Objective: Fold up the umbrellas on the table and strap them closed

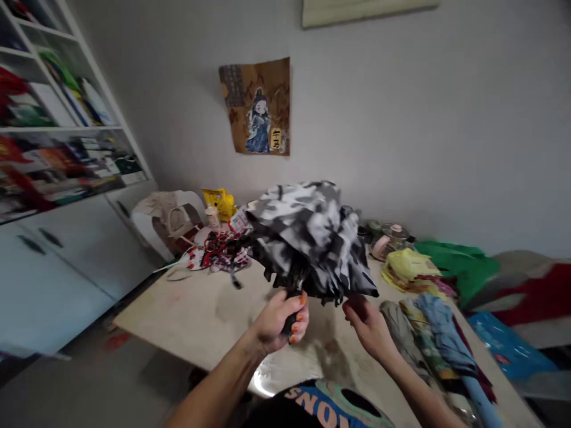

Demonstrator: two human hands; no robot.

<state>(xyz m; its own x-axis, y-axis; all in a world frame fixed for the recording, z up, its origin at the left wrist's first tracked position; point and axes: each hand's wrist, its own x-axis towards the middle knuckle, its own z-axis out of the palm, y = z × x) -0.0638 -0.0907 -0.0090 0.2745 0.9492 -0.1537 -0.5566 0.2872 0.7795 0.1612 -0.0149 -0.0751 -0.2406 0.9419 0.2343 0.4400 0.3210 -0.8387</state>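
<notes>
"SNOW" on dark garment (pixel 312 410), partly cut off.

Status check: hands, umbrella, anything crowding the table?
Left hand in closed grip on black handle. Right hand at the hem of the grey-and-white camouflage fabric umbrella. Folded umbrellas lie close on the right of the beige table.

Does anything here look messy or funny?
Yes. The grey camouflage umbrella is half collapsed, its cloth crumpled and loose, while the left hand grips its handle and the right hand touches its edge. Folded umbrellas lie jumbled on the table, and the wall poster hangs slightly crooked.
</notes>
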